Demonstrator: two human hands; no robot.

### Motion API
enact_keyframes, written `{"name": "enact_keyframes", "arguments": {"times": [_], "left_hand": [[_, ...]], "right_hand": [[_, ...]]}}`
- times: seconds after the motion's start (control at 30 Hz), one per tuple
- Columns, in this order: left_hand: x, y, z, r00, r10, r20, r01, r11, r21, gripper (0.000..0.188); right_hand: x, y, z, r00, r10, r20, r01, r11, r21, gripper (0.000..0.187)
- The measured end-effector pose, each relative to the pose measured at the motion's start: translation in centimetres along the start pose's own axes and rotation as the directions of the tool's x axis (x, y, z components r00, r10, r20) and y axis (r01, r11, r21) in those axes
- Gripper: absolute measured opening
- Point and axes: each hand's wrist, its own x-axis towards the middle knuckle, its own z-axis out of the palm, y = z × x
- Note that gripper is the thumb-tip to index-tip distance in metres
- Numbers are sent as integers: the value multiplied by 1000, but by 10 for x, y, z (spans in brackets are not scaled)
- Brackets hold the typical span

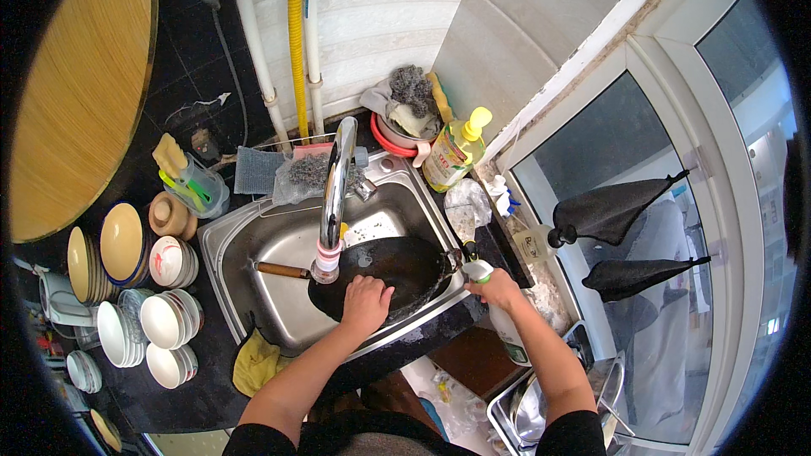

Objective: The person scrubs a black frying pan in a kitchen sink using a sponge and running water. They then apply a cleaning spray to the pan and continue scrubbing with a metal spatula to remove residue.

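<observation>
A black wok (397, 274) with a wooden handle (284, 270) sits tilted in the steel sink (245, 287). My left hand (366, 304) grips its near rim, fingers over the inner side. At the sink's right edge, my right hand (497, 289) is closed around the neck of a spray bottle (510, 339), its trigger head (477, 271) towards the wok. The chrome faucet (340, 177) arches over the wok's left part; I cannot tell whether water runs. Food bits lie on the sink floor behind the wok.
Stacked bowls (167, 321) and plates (123, 241) fill the left counter. A yellow cloth (256, 363) hangs over the sink's front left. Behind stand a yellow-topped pump bottle (456, 150) and a red basin (390, 142) with scrubbers. Black cloths (621, 207) hang by the window.
</observation>
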Motion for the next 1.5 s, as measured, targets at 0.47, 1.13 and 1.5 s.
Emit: {"name": "enact_keyframes", "arguments": {"times": [0.47,1.13,1.5], "left_hand": [[-1,1,-1,1000,9,-5,-9,1000,13,24],[-1,8,-3,999,20,27,-22,998,67,24],[-4,4,-2,998,62,10,-63,997,50,23]], "right_hand": [[-24,13,14,927,-169,-334,282,902,327,38],[18,35,-32,563,-51,-825,612,697,374,48],[5,24,64,618,-312,-722,406,913,-46,37]]}}
